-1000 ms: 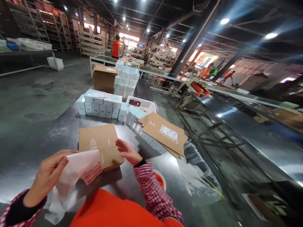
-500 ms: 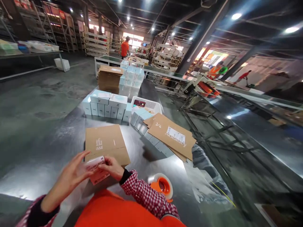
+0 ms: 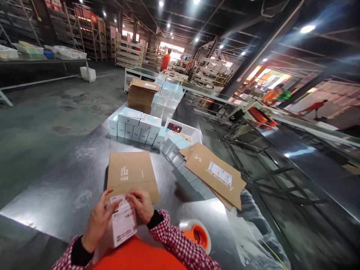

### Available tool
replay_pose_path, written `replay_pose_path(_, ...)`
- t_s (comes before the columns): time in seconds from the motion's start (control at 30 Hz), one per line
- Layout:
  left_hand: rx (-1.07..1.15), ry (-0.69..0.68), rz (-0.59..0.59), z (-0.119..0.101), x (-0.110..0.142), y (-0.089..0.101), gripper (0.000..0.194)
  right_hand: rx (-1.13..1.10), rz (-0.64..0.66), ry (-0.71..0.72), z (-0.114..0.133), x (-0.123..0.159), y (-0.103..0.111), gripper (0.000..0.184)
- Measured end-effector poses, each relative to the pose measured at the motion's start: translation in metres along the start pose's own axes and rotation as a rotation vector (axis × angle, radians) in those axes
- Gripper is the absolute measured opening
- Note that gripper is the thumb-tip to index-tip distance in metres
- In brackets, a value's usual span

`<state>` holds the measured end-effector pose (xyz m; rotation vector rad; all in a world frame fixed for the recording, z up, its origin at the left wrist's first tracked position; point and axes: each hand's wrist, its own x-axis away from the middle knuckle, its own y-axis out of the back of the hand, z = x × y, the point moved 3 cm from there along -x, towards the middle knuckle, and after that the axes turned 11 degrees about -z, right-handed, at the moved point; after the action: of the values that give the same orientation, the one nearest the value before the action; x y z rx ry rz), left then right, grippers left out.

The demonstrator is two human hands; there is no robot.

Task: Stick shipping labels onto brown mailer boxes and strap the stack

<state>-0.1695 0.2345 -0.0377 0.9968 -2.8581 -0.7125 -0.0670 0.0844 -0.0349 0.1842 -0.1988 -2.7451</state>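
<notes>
Between my hands hangs a white printed shipping label, upright over the near edge of the metal table. My left hand has its thumb and fingers closed on the label's upper left part. The fingers of my right hand pinch its upper right corner. Just beyond them lies a flat brown cardboard carton with white lettering. An orange tape dispenser with a clear roll rests to the right of my right forearm.
Light blue boxes stand in rows farther back, with a stack of folded cartons behind. A white basket holds a dark red phone. Labelled flat cartons lie on boxes at right. Other people work in the distance.
The label has turned from lying nearly sideways to upright, its printed face toward me. My left hand has moved closer to the right one. The camera view has shifted left.
</notes>
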Motion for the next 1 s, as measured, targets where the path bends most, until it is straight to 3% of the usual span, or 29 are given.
replay_pose_path(0.1, -0.045, -0.073, 0.079, 0.024, -0.001, -0.003, 0.043, -0.094, -0.169, -0.115, -0.017, -0.043, 0.017, 0.034)
replay_pose_path(0.2, -0.167, -0.177, 0.177, 0.048, 0.003, -0.005, 0.042, -0.02, -0.333, -0.091, -0.029, -0.1, 0.039, 0.028)
replay_pose_path(0.27, -0.185, -0.267, 0.172, 0.059, 0.007, -0.008, 0.042, 0.091, -0.281, -0.055, -0.036, -0.133, 0.043, 0.022)
replay_pose_path(0.37, -0.133, -0.344, 0.106, 0.07, 0.011, -0.02, 0.039, 0.279, -0.06, -0.06, -0.049, -0.158, 0.03, 0.03)
replay_pose_path(0.57, -0.086, -0.303, 0.089, 0.093, 0.015, -0.046, 0.04, 0.765, 0.134, 0.037, -0.059, -0.161, 0.006, 0.06)
replay_pose_path(0.67, -0.073, -0.29, 0.083, 0.101, 0.016, -0.05, 0.041, 0.957, 0.064, 0.07, -0.058, -0.151, 0.0, 0.083)
replay_pose_path(0.73, -0.073, -0.294, 0.092, 0.102, 0.016, -0.05, 0.044, 1.059, 0.031, 0.143, -0.059, -0.141, -0.011, 0.081)
replay_pose_path(0.83, -0.096, -0.284, 0.111, 0.1, 0.013, -0.047, 0.047, 1.098, 0.201, 0.301, -0.063, -0.131, -0.03, 0.062)
replay_pose_path(0.9, -0.091, -0.254, 0.122, 0.097, 0.01, -0.043, 0.048, 1.116, 0.236, 0.236, -0.067, -0.136, -0.022, 0.058)
replay_pose_path(1.0, -0.047, -0.161, 0.157, 0.095, 0.008, -0.039, 0.043, 1.162, -0.023, -0.107, -0.069, -0.152, 0.03, 0.06)
